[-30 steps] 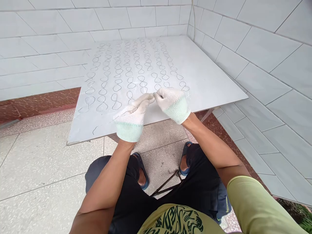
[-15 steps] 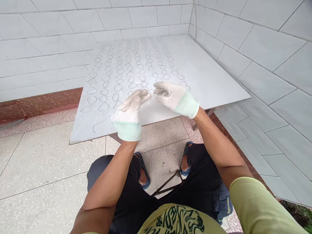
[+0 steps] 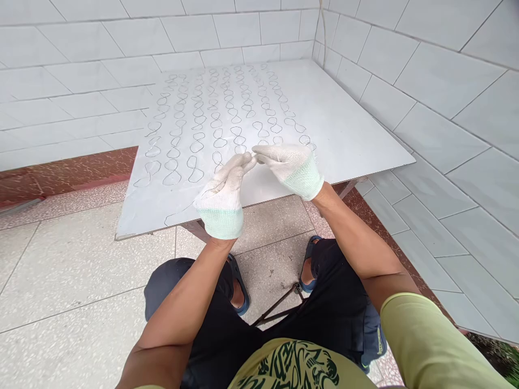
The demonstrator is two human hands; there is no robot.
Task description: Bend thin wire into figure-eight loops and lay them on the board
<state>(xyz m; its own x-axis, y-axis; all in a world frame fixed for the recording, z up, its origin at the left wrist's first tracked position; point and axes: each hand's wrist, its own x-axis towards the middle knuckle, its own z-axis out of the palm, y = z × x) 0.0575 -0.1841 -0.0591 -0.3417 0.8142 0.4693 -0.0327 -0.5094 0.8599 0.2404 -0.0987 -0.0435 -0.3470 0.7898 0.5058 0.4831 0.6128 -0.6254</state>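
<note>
Near edge of the desk (image 3: 357,146): a wire (image 3: 178,213), long axis slanting, free end toward the near-left corner; our left hand (image 3: 224,188) grasps it; whether our right hand (image 3: 288,165) grips, we cannot tell. Farther across, figure-eight wires (image 3: 194,168) lie in rows, seemingly finished; the held one, we judge, is not.

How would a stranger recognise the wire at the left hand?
Find the white board, then the gloved left hand over its near edge. A thin wire trails left from that hand. Unlike the looped wires lying in rows, its visible tail is unlooped.
</note>
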